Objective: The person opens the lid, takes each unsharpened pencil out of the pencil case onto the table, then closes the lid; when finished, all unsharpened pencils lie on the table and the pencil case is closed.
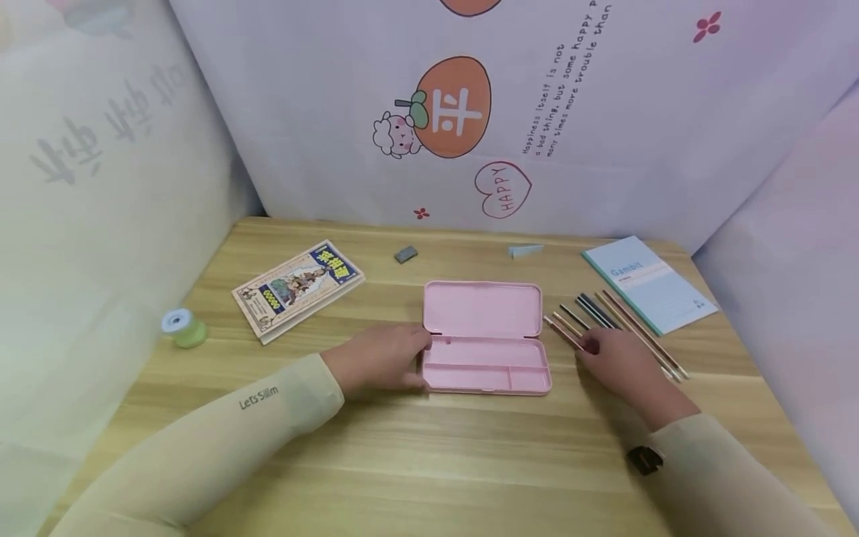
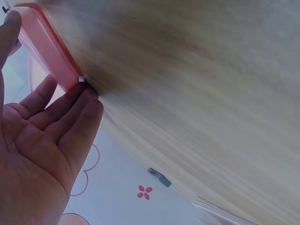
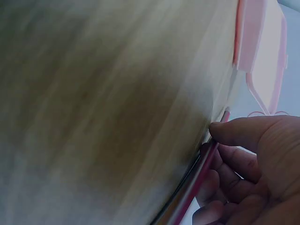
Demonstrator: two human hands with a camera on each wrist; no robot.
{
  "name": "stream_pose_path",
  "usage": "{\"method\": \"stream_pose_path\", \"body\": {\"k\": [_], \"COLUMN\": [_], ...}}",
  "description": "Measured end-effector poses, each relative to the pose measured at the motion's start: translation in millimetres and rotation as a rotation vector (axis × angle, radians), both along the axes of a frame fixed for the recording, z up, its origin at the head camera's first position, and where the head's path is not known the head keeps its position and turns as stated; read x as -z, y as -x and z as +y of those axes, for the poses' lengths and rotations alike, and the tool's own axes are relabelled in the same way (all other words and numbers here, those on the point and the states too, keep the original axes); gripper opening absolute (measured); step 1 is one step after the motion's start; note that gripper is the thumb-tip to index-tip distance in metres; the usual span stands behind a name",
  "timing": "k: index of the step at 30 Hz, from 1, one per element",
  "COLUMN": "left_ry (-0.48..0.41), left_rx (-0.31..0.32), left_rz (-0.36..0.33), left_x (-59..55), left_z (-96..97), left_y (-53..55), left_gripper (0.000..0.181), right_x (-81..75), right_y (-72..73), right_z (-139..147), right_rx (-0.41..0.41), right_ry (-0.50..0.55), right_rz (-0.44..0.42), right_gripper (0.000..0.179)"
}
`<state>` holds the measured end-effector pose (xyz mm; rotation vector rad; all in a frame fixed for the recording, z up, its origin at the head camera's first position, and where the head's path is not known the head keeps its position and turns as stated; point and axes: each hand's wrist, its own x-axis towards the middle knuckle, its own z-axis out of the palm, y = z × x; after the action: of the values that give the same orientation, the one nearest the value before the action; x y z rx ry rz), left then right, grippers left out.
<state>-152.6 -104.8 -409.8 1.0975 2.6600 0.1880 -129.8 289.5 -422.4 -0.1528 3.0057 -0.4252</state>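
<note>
A pink pencil case (image 1: 482,309) lies opened flat on the table, its lid folded back and its divided tray towards me. My left hand (image 1: 381,359) holds the tray's left end, thumb at the front corner and fingers at the back corner near the hinge. To the right of the case, my right hand (image 1: 622,367) pinches a dark red pencil (image 3: 194,180) between thumb and forefinger. The pencil's far end points towards the case. Beside that hand lie several more pencils (image 1: 593,309), dark and brown, side by side and partly hidden by it.
A light blue notebook (image 1: 647,287) lies at the back right. Along the back are a grey eraser (image 1: 406,254) and a small pale blue wedge-shaped item (image 1: 525,250). A thick illustrated book (image 1: 298,289) and a green jar with a whitish lid (image 1: 191,332) stand left.
</note>
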Motion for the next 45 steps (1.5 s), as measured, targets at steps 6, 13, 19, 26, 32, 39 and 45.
{"method": "stream_pose_path", "body": {"k": [6,13,19,26,32,39,45], "left_ry": [0.017,0.007,0.002,-0.004,-0.025,-0.214,-0.282], "left_rx": [-0.003,-0.012,-0.010,-0.036,-0.053,-0.097,-0.163], "left_rz": [0.000,0.010,-0.006,0.002,-0.001,0.021,-0.015], "left_x": [-3.6,-2.7,-1.0,3.2,3.3,11.8,18.5], "left_z": [0.4,1.5,2.2,3.0,2.5,-4.0,-13.5], "left_y": [-0.1,-0.7,-1.1,-2.2,-3.1,-3.5,-2.3], "left_gripper": [0.062,0.060,0.061,0.064,0.072,0.099,0.136], "right_x": [0.1,-9.9,-36.4,-48.5,-44.2,-46.9,-61.0], "right_y": [-1.5,2.8,16.8,71.7,91.7,85.1,63.5], "right_z": [-2.7,-4.3,-25.3,-88.5,-116.2,-113.0,-117.5], "right_rx": [-0.004,0.009,-0.021,-0.350,-0.408,-0.367,-0.387], "right_ry": [-0.023,-0.055,-0.029,0.007,0.022,0.023,0.066], "right_rz": [0.006,-0.030,0.086,0.130,-0.039,0.025,0.072], "right_gripper": [0.018,0.022,0.028,0.035,0.041,0.034,0.028]}}
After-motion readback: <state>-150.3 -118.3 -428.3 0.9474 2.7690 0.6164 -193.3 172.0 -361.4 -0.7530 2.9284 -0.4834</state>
